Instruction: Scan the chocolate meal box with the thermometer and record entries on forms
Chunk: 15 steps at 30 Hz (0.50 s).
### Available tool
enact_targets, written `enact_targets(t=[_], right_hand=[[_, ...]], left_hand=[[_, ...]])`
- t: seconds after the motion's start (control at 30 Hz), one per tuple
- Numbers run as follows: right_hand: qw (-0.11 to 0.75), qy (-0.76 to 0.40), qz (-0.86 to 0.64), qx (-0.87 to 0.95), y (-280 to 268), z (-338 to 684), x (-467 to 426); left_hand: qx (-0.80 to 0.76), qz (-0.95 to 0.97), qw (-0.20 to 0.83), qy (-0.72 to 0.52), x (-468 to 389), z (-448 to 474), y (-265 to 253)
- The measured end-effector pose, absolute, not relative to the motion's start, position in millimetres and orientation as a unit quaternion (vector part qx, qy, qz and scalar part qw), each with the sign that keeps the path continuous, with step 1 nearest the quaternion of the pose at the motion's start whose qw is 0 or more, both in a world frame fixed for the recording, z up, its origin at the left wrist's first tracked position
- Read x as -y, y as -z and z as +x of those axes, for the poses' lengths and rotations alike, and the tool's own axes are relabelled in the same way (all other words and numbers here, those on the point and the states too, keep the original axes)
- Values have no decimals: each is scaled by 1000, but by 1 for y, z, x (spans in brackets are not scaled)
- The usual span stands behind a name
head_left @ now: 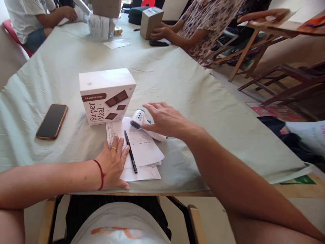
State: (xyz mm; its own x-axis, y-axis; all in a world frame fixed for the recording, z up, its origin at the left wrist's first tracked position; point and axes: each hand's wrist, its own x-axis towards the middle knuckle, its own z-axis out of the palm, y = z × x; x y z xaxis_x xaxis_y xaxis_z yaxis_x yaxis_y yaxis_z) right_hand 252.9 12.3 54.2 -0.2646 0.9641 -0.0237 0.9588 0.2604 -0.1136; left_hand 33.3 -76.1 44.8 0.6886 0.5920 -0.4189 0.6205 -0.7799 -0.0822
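My left hand (114, 164) lies flat with spread fingers on the left edge of a stack of printed papers (147, 152). A black pen (130, 152) rests on the sheets just right of its fingertips. My right hand (167, 118) is stretched out, fingers and thumb apart, over a white and blue handheld infrared thermometer (138, 118). The thermometer lies on its side at the papers' upper right; my hand partly hides it, and I cannot tell whether they touch. Behind the papers stands a white and brown NutriMotion box (108, 98).
A phone (52, 122) lies left on the cloth-covered table (190, 162). At the far side, a person (200, 30) holds a cardboard box (151, 23); another person (27, 20) sits at far left near a clear bin (100, 28). Wooden chairs (284, 81) stand right.
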Motion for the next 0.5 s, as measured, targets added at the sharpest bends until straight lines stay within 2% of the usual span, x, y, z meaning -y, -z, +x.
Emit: enact_targets(t=[0.07,0.33,0.5], right_hand=[[63,-29,-553,830,-58,236,-15],[-66,-17,-534,843,-37,199,-44],[-57,-81,-553,827,-34,206,-60]], left_hand=[[-321,919,1,227,82,37,-47],[-230,960,-146,56,104,26,-20],[-213,963,-162,15,108,23,-18]])
